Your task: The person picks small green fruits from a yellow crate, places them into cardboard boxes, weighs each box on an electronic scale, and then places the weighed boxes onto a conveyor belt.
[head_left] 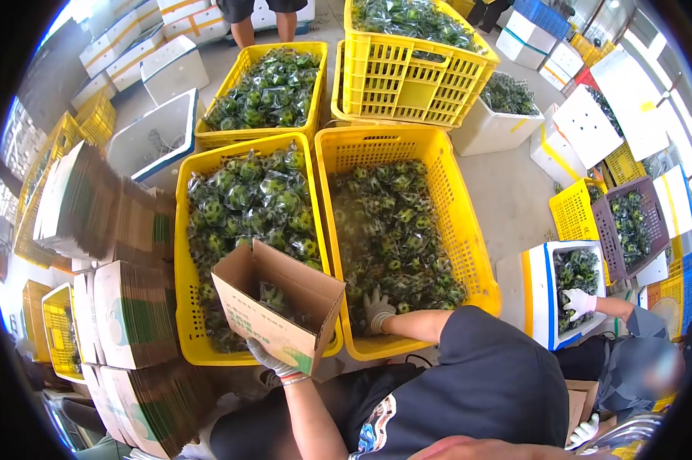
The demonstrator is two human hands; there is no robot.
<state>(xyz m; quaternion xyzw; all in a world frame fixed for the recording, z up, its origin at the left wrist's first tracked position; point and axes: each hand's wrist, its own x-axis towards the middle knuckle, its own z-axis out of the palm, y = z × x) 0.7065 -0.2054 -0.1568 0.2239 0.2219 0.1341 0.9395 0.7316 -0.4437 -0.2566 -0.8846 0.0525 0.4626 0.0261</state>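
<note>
Yellow plastic walls the crate point(469, 253) right of the cardboard box point(263, 326), where the right hand point(378, 313) reaches among bagged green fruit point(392, 222); whether it grips any, I cannot tell. The left hand point(273, 362) alone clasps the box's lower edge (a slim hold), so uneven weight could tip it, spilling the bag point(271, 297) inside.
</note>
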